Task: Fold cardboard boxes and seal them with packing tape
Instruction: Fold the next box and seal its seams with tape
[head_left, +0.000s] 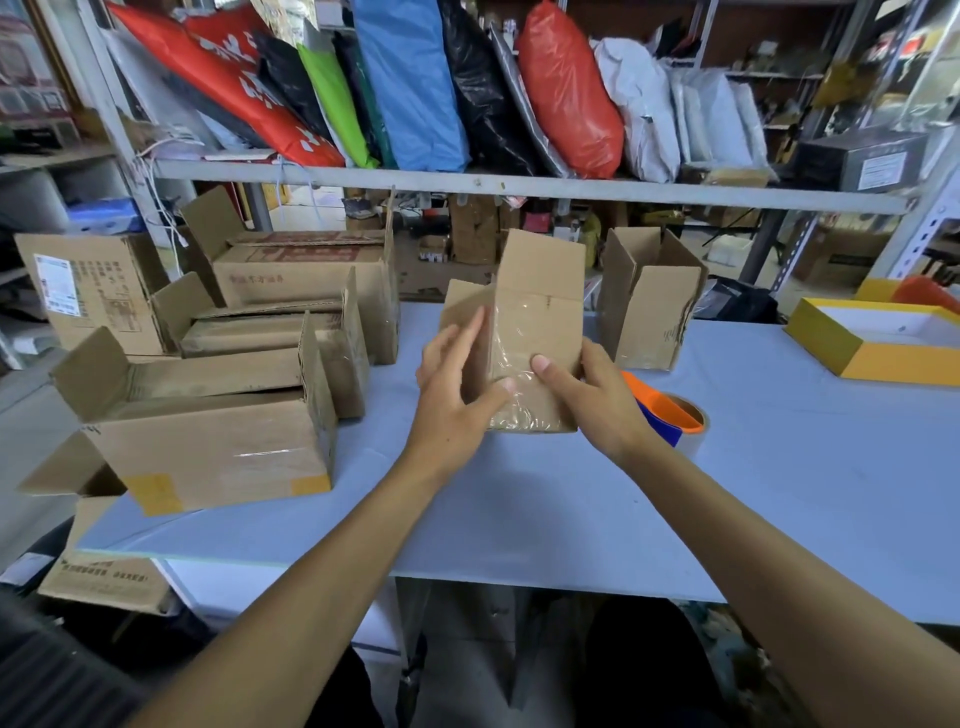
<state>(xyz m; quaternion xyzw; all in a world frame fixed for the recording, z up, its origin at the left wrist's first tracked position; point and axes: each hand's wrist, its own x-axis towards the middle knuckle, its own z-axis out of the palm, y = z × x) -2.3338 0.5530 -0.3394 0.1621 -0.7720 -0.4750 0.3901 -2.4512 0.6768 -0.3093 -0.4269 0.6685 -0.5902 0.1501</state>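
A small cardboard box (537, 317) stands on the blue table (571, 509) in the middle, its near face covered with wrinkled clear tape and its top flaps up. My left hand (457, 384) lies against the box's left side with straight fingers, thumb on the taped face. My right hand (587, 389) holds the box's right side, thumb pressed on the tape. A roll of clear packing tape on an orange and blue dispenser (670, 408) lies just right of my right hand.
Several taped open boxes (218, 441) are stacked at the left. Another small open box (652, 306) stands behind right. A yellow tray-like box (878, 343) sits far right. A shelf (519, 189) with coloured bags runs behind the table.
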